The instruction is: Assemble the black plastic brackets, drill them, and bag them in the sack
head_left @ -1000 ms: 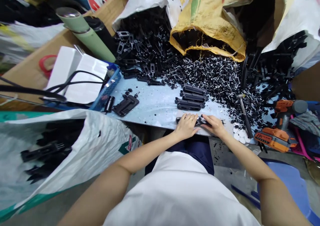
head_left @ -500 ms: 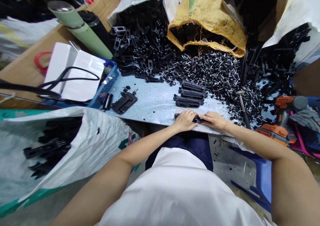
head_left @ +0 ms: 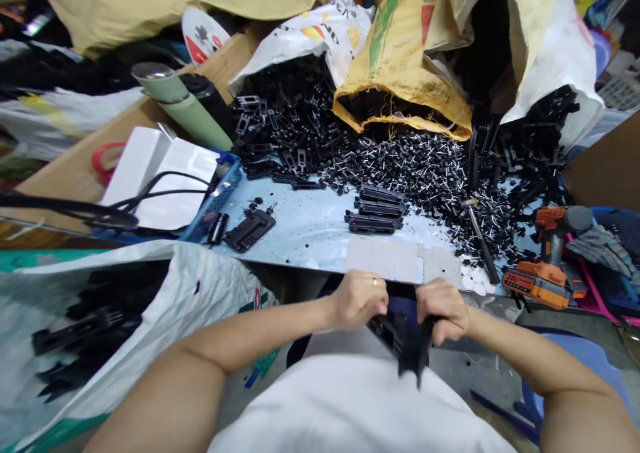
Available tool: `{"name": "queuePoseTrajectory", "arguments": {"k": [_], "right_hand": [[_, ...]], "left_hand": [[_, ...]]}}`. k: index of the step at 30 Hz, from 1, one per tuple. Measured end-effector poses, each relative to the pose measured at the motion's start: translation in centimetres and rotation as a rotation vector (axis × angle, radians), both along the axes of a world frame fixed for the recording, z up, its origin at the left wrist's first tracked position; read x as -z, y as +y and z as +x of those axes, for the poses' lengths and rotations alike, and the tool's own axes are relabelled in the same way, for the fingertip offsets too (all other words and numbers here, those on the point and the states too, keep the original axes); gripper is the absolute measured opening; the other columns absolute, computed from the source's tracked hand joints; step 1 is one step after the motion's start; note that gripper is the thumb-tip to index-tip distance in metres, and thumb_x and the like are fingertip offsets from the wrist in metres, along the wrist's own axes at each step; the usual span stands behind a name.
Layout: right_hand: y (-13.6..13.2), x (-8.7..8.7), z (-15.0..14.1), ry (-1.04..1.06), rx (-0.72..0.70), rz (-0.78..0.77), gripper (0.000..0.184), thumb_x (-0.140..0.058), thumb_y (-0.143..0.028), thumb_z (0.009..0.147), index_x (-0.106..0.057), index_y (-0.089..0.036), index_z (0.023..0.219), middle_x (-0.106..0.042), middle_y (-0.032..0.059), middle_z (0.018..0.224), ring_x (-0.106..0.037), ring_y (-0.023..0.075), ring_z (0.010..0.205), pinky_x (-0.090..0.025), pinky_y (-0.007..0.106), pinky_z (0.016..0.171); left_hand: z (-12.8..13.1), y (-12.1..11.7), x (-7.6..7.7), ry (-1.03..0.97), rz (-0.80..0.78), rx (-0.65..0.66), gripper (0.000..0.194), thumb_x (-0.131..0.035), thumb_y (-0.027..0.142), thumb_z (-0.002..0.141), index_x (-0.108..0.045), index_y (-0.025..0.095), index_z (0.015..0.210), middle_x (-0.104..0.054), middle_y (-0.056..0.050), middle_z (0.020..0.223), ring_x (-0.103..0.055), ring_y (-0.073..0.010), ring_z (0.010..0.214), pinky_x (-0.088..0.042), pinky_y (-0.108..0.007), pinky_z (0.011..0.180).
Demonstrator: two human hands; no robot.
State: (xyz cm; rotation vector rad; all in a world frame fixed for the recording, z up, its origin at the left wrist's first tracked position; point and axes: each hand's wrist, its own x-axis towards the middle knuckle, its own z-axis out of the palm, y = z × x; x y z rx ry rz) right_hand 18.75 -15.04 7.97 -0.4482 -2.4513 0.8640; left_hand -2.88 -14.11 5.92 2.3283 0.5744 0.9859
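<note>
My left hand [head_left: 359,299] and my right hand [head_left: 444,308] are both closed around a black plastic part [head_left: 406,346], held between them over my lap, just off the table's front edge. Its lower end is blurred and points toward my shirt; its exact shape is hard to make out. A ring shows on a left finger. On the table beyond, several long black plastic parts [head_left: 374,223] lie stacked in parallel rows. A bare piece of cardboard [head_left: 383,256] lies between that stack and my hands.
A heap of black-headed metal pins [head_left: 420,173] covers the back of the table. A hammer [head_left: 480,239] and an orange cordless drill [head_left: 545,259] lie to the right. At left are a blue basket [head_left: 220,186], a green flask [head_left: 195,113] and an open white sack [head_left: 200,286] of black parts.
Both hands have come back from the cardboard at the table edge to above my lap, and the black part is now lifted and angled downward. The camera view has shifted slightly.
</note>
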Motion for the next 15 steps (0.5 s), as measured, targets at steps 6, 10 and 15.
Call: {"name": "queuePoseTrajectory", "arguments": {"k": [6,10,15], "right_hand": [[-1.6,4.8,-7.1,0.575,0.746,-0.019,0.069,0.007,-0.063,0.084,-0.048,-0.023,0.092,-0.054,0.0122,0.089,-0.058,0.0207,0.078,-0.050,0.040,0.069],[4.2,6.5,-7.5,0.357,0.843,0.080,0.053,-0.008,-0.053,0.090,-0.047,-0.024,0.109,-0.045,0.0134,0.123,-0.047,0.0234,0.115,-0.043,0.048,0.091],[14.0,6.9,-4.0,-0.152,0.927,0.091,0.038,-0.051,-0.047,0.083,-0.060,-0.022,0.111,-0.041,0.0117,0.135,-0.029,0.0305,0.130,-0.026,0.054,0.103]], "left_hand": [[2.7,-3.2,0.6,-0.294,0.096,-0.182,0.075,0.004,0.053,0.089,-0.063,0.018,0.084,-0.062,-0.009,0.071,-0.061,-0.0167,0.072,-0.049,-0.030,0.064],[1.9,0.2,4.5,-0.146,0.401,-0.294,0.081,0.000,0.064,0.085,-0.055,0.015,0.118,-0.065,-0.013,0.089,-0.061,-0.0220,0.090,-0.051,-0.035,0.074],[1.1,4.9,7.6,0.373,0.404,-0.377,0.074,-0.038,0.068,0.078,-0.051,0.011,0.124,-0.062,-0.019,0.106,-0.056,-0.0296,0.106,-0.045,-0.043,0.089]]}}
